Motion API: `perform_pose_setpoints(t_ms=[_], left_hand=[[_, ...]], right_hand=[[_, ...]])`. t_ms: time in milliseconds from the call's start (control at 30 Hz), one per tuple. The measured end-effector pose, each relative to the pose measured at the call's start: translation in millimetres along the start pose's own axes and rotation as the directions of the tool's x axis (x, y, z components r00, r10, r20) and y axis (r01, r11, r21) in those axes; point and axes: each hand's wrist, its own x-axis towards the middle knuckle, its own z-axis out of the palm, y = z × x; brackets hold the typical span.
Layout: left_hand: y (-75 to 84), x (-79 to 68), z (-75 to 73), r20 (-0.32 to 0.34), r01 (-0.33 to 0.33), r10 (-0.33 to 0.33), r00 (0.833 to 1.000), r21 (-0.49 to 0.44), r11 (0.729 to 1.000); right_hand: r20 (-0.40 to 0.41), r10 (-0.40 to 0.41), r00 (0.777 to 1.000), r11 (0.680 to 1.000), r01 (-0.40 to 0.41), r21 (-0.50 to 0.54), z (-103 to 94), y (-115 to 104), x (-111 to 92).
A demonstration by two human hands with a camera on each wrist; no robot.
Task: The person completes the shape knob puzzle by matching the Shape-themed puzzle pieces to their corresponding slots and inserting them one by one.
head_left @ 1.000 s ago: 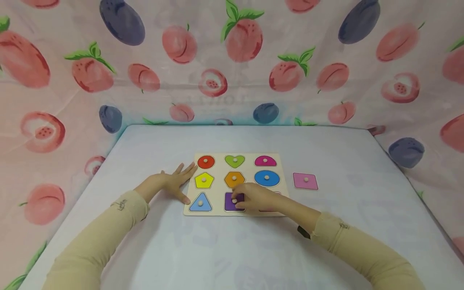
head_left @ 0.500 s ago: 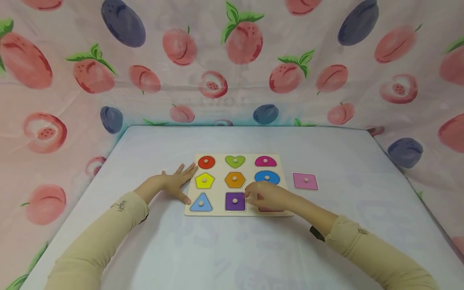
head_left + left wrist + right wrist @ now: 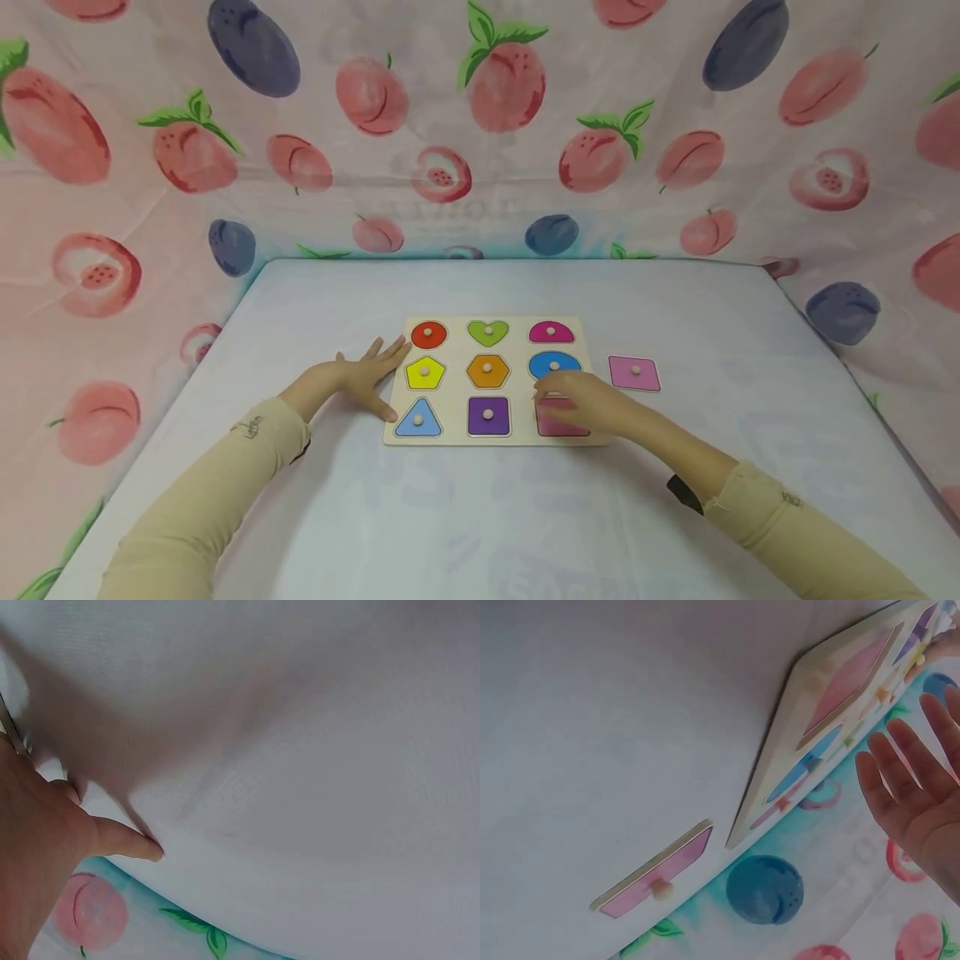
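Observation:
A wooden knob puzzle board (image 3: 456, 392) lies on the table with several coloured shapes in it, among them a purple square (image 3: 478, 425) and a blue oval (image 3: 542, 363). My left hand (image 3: 365, 382) spreads its fingers along the board's left edge, the thumb near the light blue triangle (image 3: 429, 428). Above the lower right of the board hovers my right hand (image 3: 588, 400), holding nothing; its fingers look loosely extended in the right wrist view. Beneath it shows a pink recess (image 3: 562, 427) without a knob. A pink four-sided piece (image 3: 621, 378) with a knob lies right of the board.
The white-covered table (image 3: 420, 517) meets a hanging fruit-print cloth (image 3: 495, 196) at its back and sides. In the left wrist view, the table covering (image 3: 315, 825) fills most of the picture.
My right hand has left the purple square's knob and moved right, over the pink recess. The purple square stays in the board. My left hand keeps its place.

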Motion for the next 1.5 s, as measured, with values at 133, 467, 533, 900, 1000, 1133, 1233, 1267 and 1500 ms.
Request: perform_pose_setpoints(t_ms=[133, 467, 533, 900, 1000, 1133, 1233, 1267, 1500], left_hand=[[-0.1, -0.3, 0.6, 0.004, 0.006, -0.006, 1.0, 0.001, 1.0], [3.2, -4.5, -3.3, 0.012, 0.011, -0.011, 1.0, 0.007, 1.0], [3.1, -4.5, -3.4, 0.013, 0.009, -0.009, 1.0, 0.004, 1.0], [-1.1, -1.0, -2.1, 0.016, 0.006, -0.006, 1.0, 0.006, 1.0], [-2.4, -0.3, -1.2, 0.015, 0.01, -0.01, 1.0, 0.013, 1.0], [-2.7, 0.2, 0.0, 0.018, 0.007, -0.007, 1.0, -0.005, 1.0], [-2.2, 0.1, 0.8, 0.025, 0.004, -0.003, 1.0, -0.015, 1.0], [-1.8, -0.1, 0.9, 0.025, 0.001, -0.001, 1.0, -0.016, 1.0], [0.3, -0.3, -0.9, 0.019, -0.004, 0.004, 1.0, -0.006, 1.0]], right_hand=[[-0.009, 0.046, 0.999, 0.999, -0.046, 0.02, -2.4, 5, -6], [-0.07, 0.073, 0.995, 0.98, -0.058, 0.189, -9.0, 32, -20], [-0.088, 0.074, 0.993, 0.983, -0.057, 0.176, -10.6, 37, -21], [-0.141, 0.173, 0.975, 0.977, -0.153, 0.146, -24.8, 53, -28], [-0.171, 0.171, 0.97, 0.98, -0.149, 0.134, -27.5, 60, -30], [-0.222, 0.113, 0.968, 0.989, -0.087, 0.121, -26.7, 72, -33], [-0.259, 0.079, 0.963, 0.993, -0.051, 0.11, -25.4, 78, -37], [-0.263, 0.079, 0.962, 0.993, -0.051, 0.11, -25.3, 80, -38], [-0.211, 0.222, 0.952, 0.972, -0.199, 0.121, -26.8, 90, -43]])
